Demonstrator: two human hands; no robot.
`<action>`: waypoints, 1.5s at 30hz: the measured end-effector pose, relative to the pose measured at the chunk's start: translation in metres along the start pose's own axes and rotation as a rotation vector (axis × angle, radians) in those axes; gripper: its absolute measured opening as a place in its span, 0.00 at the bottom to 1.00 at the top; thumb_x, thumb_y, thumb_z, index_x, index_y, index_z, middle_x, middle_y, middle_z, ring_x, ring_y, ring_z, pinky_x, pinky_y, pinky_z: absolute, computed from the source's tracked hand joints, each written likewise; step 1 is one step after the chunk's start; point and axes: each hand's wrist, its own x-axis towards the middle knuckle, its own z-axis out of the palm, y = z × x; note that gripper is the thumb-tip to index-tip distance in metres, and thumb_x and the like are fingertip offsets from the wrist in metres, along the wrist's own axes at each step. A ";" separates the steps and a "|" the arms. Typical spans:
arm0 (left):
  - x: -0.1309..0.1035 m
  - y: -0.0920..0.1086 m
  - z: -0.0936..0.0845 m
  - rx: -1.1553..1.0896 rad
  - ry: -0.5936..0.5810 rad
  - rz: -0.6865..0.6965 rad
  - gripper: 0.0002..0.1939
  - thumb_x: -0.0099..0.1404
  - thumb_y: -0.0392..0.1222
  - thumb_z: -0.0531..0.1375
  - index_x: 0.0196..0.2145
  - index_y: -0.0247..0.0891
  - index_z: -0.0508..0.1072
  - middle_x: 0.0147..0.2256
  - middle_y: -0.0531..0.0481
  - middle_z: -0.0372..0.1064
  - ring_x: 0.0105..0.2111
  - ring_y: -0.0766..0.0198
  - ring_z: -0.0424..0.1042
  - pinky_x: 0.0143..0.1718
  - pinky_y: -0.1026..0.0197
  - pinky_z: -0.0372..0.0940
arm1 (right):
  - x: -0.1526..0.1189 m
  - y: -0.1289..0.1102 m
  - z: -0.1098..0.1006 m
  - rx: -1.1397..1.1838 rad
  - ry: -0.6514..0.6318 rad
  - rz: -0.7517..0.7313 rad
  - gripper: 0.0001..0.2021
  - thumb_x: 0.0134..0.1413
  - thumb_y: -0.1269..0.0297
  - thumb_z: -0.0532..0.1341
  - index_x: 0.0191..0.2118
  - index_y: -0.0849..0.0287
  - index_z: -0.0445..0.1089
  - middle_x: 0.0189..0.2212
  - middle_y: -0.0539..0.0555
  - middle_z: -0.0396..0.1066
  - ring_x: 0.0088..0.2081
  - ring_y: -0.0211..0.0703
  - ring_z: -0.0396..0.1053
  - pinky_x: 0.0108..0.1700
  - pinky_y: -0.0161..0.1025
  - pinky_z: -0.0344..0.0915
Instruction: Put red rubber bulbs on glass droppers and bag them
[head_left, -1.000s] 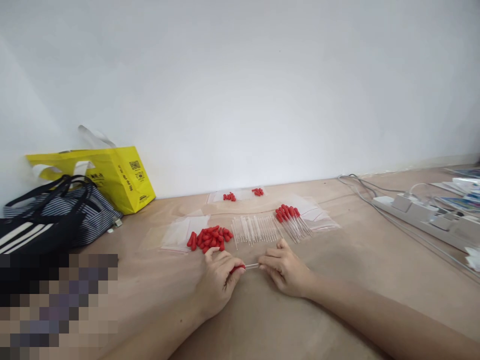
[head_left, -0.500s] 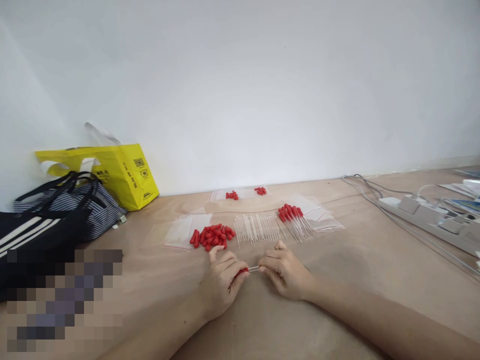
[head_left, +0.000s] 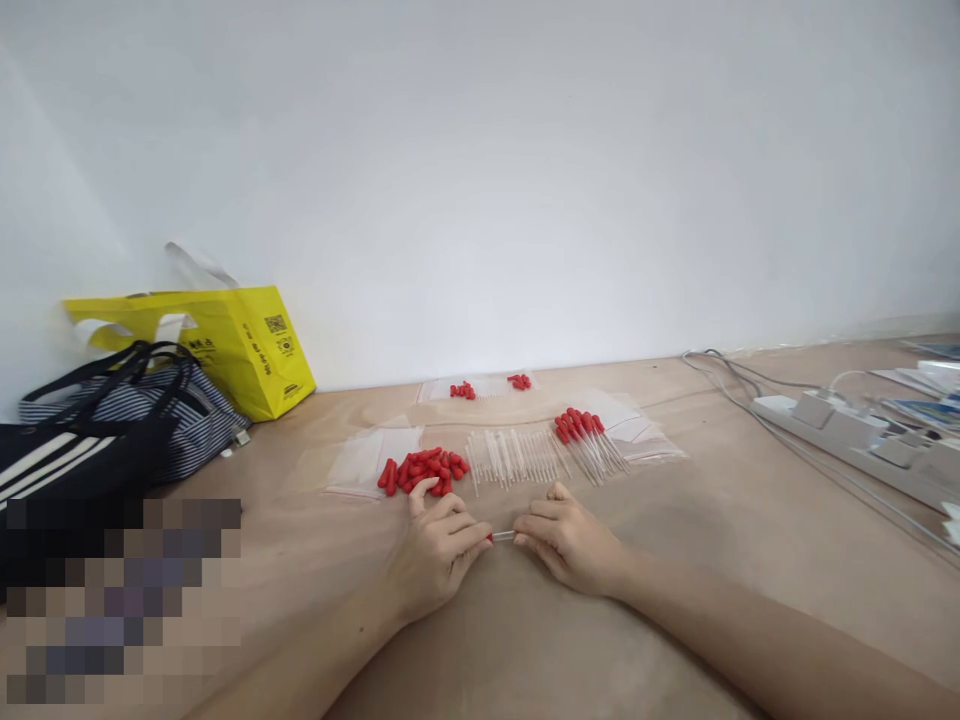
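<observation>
Yellow bag [head_left: 262, 370], striped bag [head_left: 206, 425], red bulbs [head_left: 420, 468]

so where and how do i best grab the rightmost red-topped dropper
Probably by its red bulb, pinched from above and the right: it is the thick end and sits at the bunch's outer edge, while the thin stem slants towards you, close beside others.

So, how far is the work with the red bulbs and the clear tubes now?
Partly done, it seems: the tubes with red bulbs fitted lie at the right. In hand, the left hand pinches a red bulb and the right hand a clear tube that meets it. Remaining: the loose red bulbs and the row of bare tubes.
</observation>
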 end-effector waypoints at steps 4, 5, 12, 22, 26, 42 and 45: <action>0.000 0.000 -0.003 0.024 -0.028 -0.039 0.10 0.63 0.38 0.51 0.40 0.48 0.68 0.27 0.57 0.70 0.32 0.64 0.64 0.50 0.47 0.39 | 0.000 -0.002 -0.002 -0.090 0.071 0.016 0.09 0.55 0.66 0.51 0.31 0.59 0.68 0.24 0.51 0.66 0.29 0.37 0.58 0.33 0.37 0.45; 0.000 0.000 -0.004 0.035 -0.033 -0.057 0.12 0.63 0.37 0.51 0.43 0.48 0.67 0.30 0.56 0.70 0.34 0.63 0.65 0.49 0.47 0.40 | 0.001 -0.001 -0.003 -0.113 0.097 0.036 0.08 0.54 0.66 0.52 0.31 0.58 0.68 0.25 0.51 0.66 0.30 0.38 0.58 0.33 0.37 0.45; 0.000 -0.011 -0.004 0.024 0.031 -0.350 0.21 0.60 0.41 0.52 0.51 0.42 0.55 0.40 0.48 0.67 0.41 0.57 0.64 0.46 0.49 0.49 | -0.006 0.054 -0.023 -0.176 0.382 0.652 0.11 0.53 0.63 0.51 0.34 0.56 0.71 0.31 0.52 0.69 0.35 0.41 0.63 0.38 0.38 0.49; -0.001 -0.014 -0.001 0.045 0.071 -0.481 0.16 0.57 0.41 0.54 0.44 0.42 0.60 0.36 0.50 0.68 0.40 0.56 0.65 0.45 0.47 0.51 | -0.020 0.109 -0.031 -0.143 0.232 1.313 0.13 0.48 0.58 0.52 0.33 0.54 0.71 0.29 0.52 0.72 0.37 0.46 0.67 0.45 0.46 0.51; 0.001 -0.018 0.000 0.104 0.122 -0.635 0.12 0.54 0.41 0.56 0.37 0.40 0.63 0.36 0.48 0.68 0.39 0.54 0.65 0.43 0.48 0.54 | -0.021 0.112 -0.029 -0.138 0.181 1.325 0.13 0.46 0.56 0.53 0.33 0.53 0.71 0.31 0.52 0.72 0.38 0.47 0.67 0.46 0.47 0.52; 0.004 -0.034 -0.016 0.188 0.163 -0.805 0.08 0.56 0.44 0.54 0.34 0.40 0.66 0.35 0.47 0.68 0.39 0.52 0.64 0.40 0.48 0.55 | -0.004 0.085 -0.029 -0.287 0.143 1.020 0.14 0.49 0.57 0.51 0.32 0.54 0.72 0.31 0.53 0.71 0.38 0.47 0.65 0.42 0.46 0.50; 0.003 -0.051 -0.027 0.259 0.218 -0.894 0.10 0.57 0.44 0.53 0.36 0.40 0.66 0.37 0.46 0.67 0.41 0.51 0.63 0.42 0.47 0.54 | 0.016 0.074 -0.026 -0.323 0.025 0.942 0.16 0.51 0.57 0.49 0.28 0.56 0.72 0.29 0.55 0.71 0.37 0.49 0.65 0.41 0.47 0.49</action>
